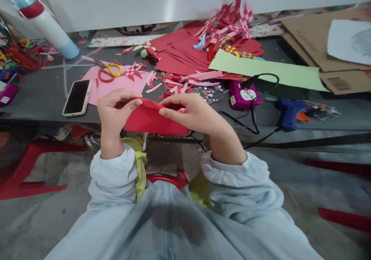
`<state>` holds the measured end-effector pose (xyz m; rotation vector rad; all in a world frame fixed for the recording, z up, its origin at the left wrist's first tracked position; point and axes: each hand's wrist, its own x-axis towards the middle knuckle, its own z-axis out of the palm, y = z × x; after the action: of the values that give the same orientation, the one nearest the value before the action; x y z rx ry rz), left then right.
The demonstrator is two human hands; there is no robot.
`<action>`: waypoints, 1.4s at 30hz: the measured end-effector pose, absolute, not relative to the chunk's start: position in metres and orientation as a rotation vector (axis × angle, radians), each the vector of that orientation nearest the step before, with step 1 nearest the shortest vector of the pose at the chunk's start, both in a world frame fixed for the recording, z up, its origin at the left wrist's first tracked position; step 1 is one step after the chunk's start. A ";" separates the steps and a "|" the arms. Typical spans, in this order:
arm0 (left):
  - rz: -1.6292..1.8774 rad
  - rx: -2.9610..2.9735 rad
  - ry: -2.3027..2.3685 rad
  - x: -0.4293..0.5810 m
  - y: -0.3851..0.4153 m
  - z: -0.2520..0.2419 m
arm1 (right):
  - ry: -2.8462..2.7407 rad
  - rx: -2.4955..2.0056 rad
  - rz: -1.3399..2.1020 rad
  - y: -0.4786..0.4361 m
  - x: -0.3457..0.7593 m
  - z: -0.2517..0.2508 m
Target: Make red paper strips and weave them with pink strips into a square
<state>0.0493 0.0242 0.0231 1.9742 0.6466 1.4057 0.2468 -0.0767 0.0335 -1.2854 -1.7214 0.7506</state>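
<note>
A sheet of red paper (155,120) is held up at the table's front edge, its top edge bent or folded over. My left hand (117,109) pinches the upper left of the sheet between thumb and fingers. On the upper right, my right hand (188,111) grips the same sheet, thumb in front and fingers behind. Just beyond lie pink paper (116,84), scissors (109,71) with red and yellow handles, and scattered pink and red paper strips (181,85). The sheet's back side is hidden from me.
Red paper sheets (181,53) and woven red-pink strips (228,24) pile up at the back. A phone (77,98) lies left; a bottle (48,29) stands behind it. Rightward are green paper (266,71), a purple box (245,95), a corded blue glue gun (290,113) and cardboard (307,39).
</note>
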 end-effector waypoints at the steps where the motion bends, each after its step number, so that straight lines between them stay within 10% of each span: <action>1: 1.426 1.980 0.637 0.049 0.024 0.023 | -1.706 -1.262 0.766 -0.077 0.248 0.034; 22: 1.182 2.151 0.335 0.050 0.028 0.025 | -1.754 -1.337 0.321 -0.085 0.243 0.042; 42: 1.225 2.221 0.308 0.051 0.028 0.020 | -1.791 -1.183 0.865 -0.080 0.261 0.038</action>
<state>0.0510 0.0279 0.0200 2.2207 0.3075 1.2248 0.2605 -0.0798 0.0377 -1.1829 -1.7912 0.8654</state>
